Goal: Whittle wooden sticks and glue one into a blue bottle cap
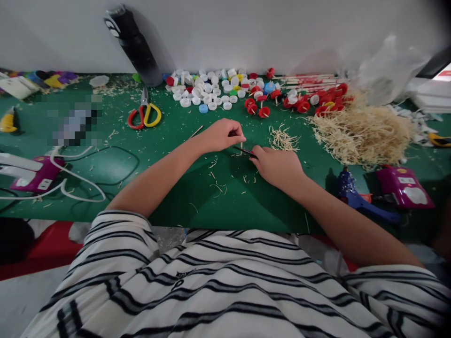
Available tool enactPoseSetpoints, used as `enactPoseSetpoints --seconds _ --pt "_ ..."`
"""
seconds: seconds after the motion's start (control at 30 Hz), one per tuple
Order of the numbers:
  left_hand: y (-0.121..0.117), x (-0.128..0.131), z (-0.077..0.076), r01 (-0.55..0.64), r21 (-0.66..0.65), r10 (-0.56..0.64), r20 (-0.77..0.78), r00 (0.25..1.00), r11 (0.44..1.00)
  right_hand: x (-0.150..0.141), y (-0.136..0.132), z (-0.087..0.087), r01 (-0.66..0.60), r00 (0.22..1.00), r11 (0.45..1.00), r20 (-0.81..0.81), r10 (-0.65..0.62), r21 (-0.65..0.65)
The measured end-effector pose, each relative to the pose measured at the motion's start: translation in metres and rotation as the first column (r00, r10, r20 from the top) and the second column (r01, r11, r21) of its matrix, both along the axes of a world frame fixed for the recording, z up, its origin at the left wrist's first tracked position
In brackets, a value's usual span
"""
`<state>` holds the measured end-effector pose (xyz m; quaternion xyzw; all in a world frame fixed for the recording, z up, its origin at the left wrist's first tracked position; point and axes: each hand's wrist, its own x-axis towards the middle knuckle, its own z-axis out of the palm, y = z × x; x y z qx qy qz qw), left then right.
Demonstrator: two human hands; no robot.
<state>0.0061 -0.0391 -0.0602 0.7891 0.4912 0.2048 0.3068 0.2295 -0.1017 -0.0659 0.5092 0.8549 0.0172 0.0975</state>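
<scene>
My left hand (224, 134) is closed in a pinch above the table, with a short pale wooden strip (241, 147) hanging from its fingertips. My right hand (280, 165) grips a slim dark pointed tool (246, 151), perhaps tweezers or a blade; its kind is not clear. The tool's tip meets or crosses the strip just below my left fingers. Beyond my right hand lies a small pile of pale shavings (283, 139). A thin brown stick (196, 132) shows behind my left wrist, partly hidden by it.
Scissors (144, 112) lie left of centre, near a black bottle (137, 49). White bottle caps (207, 89) and red cap pieces (299, 103) spread along the back. At right are a fibre heap (366, 131), a blue glue gun (355, 192) and a purple power socket (405, 187); cables (82, 199) run at left.
</scene>
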Motion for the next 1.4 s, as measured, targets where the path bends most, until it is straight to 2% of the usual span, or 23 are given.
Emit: enactPoseSetpoints --seconds 0.27,0.47,0.83,1.23,1.4 --pt "0.002 0.001 -0.002 0.02 0.01 -0.02 0.004 1.0 1.0 0.002 0.002 0.004 0.023 0.998 0.999 -0.057 -0.022 0.025" --pt "0.002 0.003 -0.002 0.014 0.011 -0.014 0.012 1.0 1.0 0.002 0.005 0.004 0.036 0.996 0.999 -0.076 -0.039 -0.035" --pt "0.007 0.002 -0.009 0.013 0.029 -0.014 0.043 0.999 1.0 0.0 0.003 0.01 0.05 0.997 0.997 -0.057 -0.054 -0.066" --pt "-0.003 -0.004 -0.003 -0.009 -0.024 0.009 0.031 0.999 1.0 0.002 0.0 0.009 0.042 0.998 0.995 -0.051 -0.047 -0.096" --pt "0.001 -0.01 -0.006 -0.042 -0.04 0.043 0.029 0.999 0.998 0.005 -0.005 0.009 0.023 1.0 0.995 0.02 -0.021 -0.093"
